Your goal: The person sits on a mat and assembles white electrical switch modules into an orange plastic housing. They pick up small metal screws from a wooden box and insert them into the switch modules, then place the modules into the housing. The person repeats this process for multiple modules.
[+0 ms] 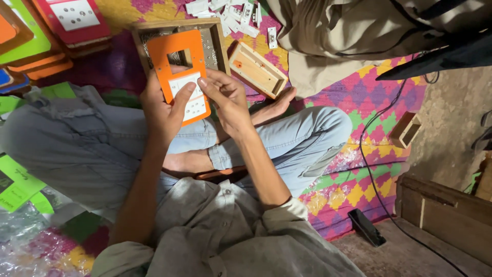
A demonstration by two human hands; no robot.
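Plate: a flat orange plastic switch plate [180, 72] with a rectangular cut-out near its top and a white socket insert [188, 97] seated lower down; it is held upright above the person's crossed legs, face toward the camera, likely so the insert can be seen while it is pressed in.
Left hand: the left hand [163, 110] wraps the plate's lower left edge from behind, thumb laid across the white insert, closed firmly on it to steady it.
Right hand: the right hand [228, 97] has its fingers curled narrow, fingertips [204, 82] touching the plate's right edge beside the insert; it grips nothing of its own.
Tray behind: an open wooden box frame [218, 43] lies on the mat just beyond the plate, within easy reach.
Small box: a shallow pale wooden box [257, 69] sits to the right of it, open side up.
Loose parts: white socket pieces [233, 15] are scattered farther off.
Stack: finished coloured plates [48, 33] piled at the upper left, well apart.
Mat: a bright diamond-patterned woven mat [379, 97] lies under everything.
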